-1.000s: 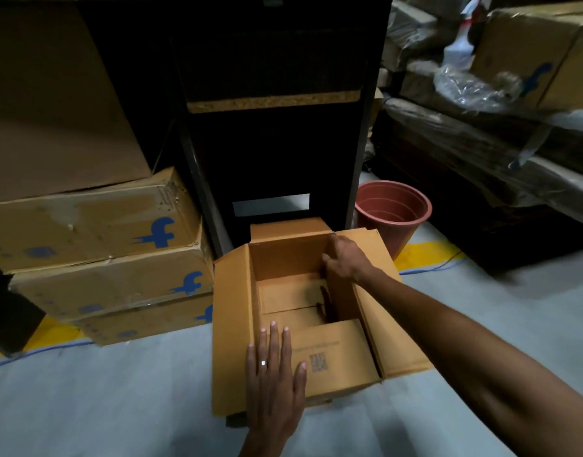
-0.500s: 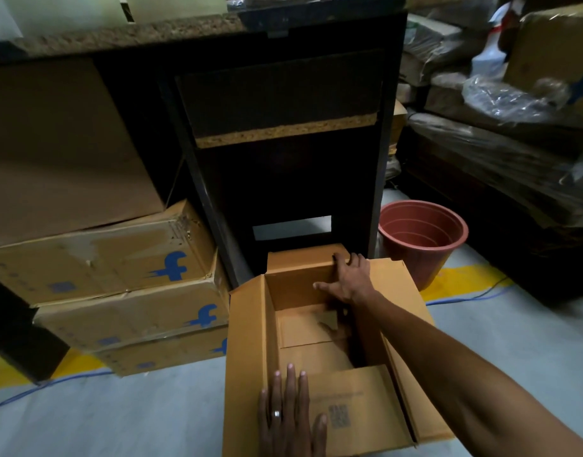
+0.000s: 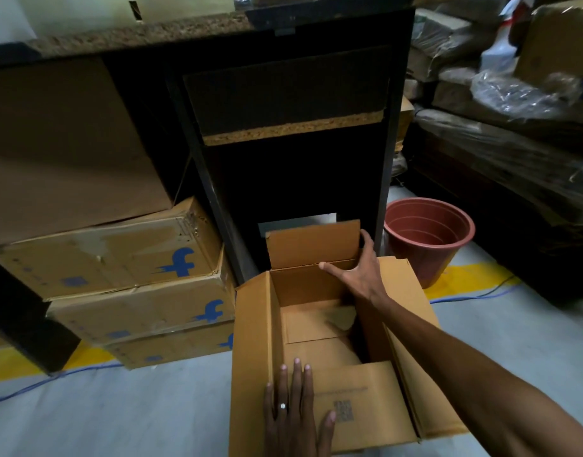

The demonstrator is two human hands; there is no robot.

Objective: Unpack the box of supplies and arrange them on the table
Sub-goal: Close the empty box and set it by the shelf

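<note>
Box (image 3: 254,341) open on the floor, flaps spread.
Left hand (image 3: 293,420) flat on the near flap; right hand (image 3: 362,272), fingers spread, holds the far flap's (image 3: 310,242) edge.

Open box (image 3: 255,341) on floor. Left hand (image 3: 295,413) lay flat on near flap; right hand (image 3: 362,272) gripped far flap. Red pot (image 3: 428,239) beside.
</note>
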